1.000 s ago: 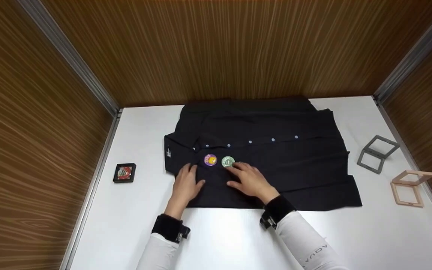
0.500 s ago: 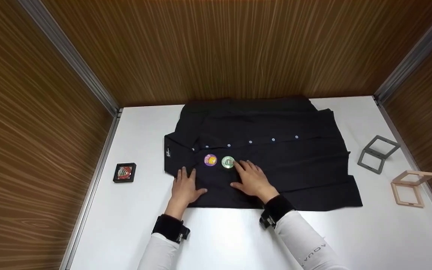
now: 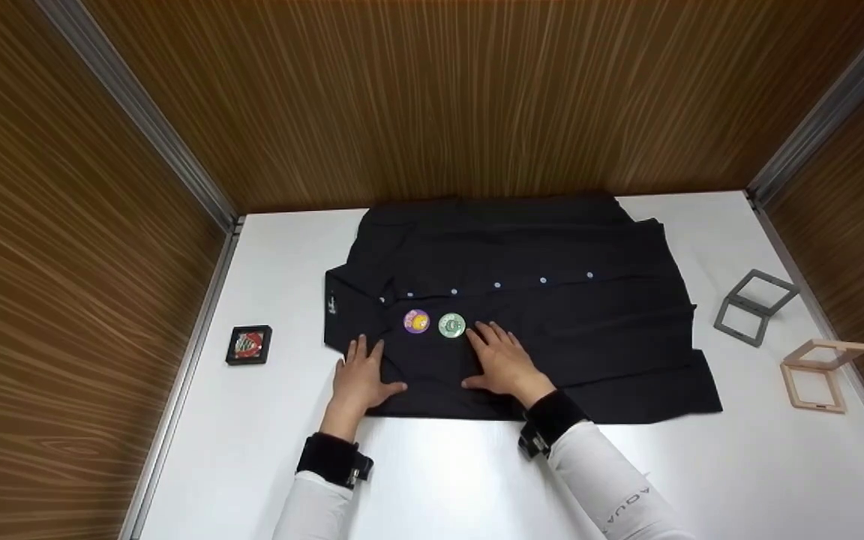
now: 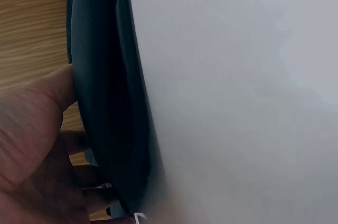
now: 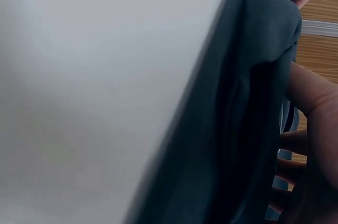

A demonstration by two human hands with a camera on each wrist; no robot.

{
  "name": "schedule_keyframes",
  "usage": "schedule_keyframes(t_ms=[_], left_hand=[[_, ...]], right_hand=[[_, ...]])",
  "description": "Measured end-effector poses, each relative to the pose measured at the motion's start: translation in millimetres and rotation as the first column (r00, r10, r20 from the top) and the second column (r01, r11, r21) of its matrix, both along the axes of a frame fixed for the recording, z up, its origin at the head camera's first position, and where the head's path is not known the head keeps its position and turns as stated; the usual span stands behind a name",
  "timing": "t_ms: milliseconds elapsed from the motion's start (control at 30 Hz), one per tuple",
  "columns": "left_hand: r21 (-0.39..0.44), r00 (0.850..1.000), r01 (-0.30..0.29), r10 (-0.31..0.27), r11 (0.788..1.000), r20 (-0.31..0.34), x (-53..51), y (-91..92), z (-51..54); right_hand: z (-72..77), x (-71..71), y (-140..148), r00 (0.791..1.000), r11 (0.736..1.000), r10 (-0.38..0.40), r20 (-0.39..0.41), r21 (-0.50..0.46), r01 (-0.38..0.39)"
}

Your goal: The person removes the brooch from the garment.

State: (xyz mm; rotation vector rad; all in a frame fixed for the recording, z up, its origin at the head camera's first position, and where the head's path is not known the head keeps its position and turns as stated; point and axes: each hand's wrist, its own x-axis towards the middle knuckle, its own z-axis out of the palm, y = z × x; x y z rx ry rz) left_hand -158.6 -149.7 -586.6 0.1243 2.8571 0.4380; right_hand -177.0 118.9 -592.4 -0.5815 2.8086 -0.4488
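Observation:
A dark short-sleeved button-up shirt lies spread on the table, collar to the left. On its chest are two round badges side by side: a purple one with a yellow figure and a green one. My left hand rests on the cloth below the collar, fingers spread. My right hand lies on the shirt with extended fingers, its index fingertip right by the green badge's edge. Both wrist views show the fingers on the dark cloth near its table-side edge; neither shows the badges.
On the white table, a small black frame with a red picture lies at the left. A grey hinged frame and a light pink one stand propped apart at the right. Wood-grain panels enclose the back and sides.
My right fingers have drawn back off the green badge to the right. My left hand has slid slightly left and nearer, its fingers more spread. Shirt and badges have shifted slightly left.

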Motion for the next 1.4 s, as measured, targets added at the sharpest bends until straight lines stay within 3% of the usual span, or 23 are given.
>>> schedule_keyframes(t_ms=[267, 700, 867, 1033, 1200, 1400], left_hand=[[-0.007, 0.999, -0.006, 0.006, 1.0, 0.039, 3.6, -2.3, 0.4], [-0.003, 0.999, -0.026, 0.026, 1.0, 0.022, 8.5, -6.4, 7.6], [0.013, 0.999, -0.027, 0.027, 1.0, -0.038, 1.3, 4.7, 13.9], [0.035, 0.988, 0.012, -0.006, 0.999, -0.155, -10.1, 24.7, 17.5], [0.046, 0.969, 0.063, -0.05, 0.997, -0.24, -20.1, 47.5, 16.6], [0.101, 0.956, 0.121, -0.089, 0.988, -0.279, -29.1, 70.3, 12.3]], right_hand=[[-2.0, 4.0, 2, 1.0, 1.0, 0.02, -0.012, -0.016, -0.02], [1.2, 9.8, -5, 0.998, 0.998, 0.069, -0.01, 0.011, -0.069], [6.0, 3.5, -4, 0.999, 0.995, 0.034, -0.014, -0.095, -0.036], [5.2, -5.5, -6, 0.998, 0.974, 0.016, -0.053, -0.225, -0.028], [2.2, -10.3, -9, 0.996, 0.977, 0.002, -0.086, -0.211, -0.02], [1.8, -15.3, -11, 0.998, 0.98, -0.049, -0.046, -0.194, 0.039]])
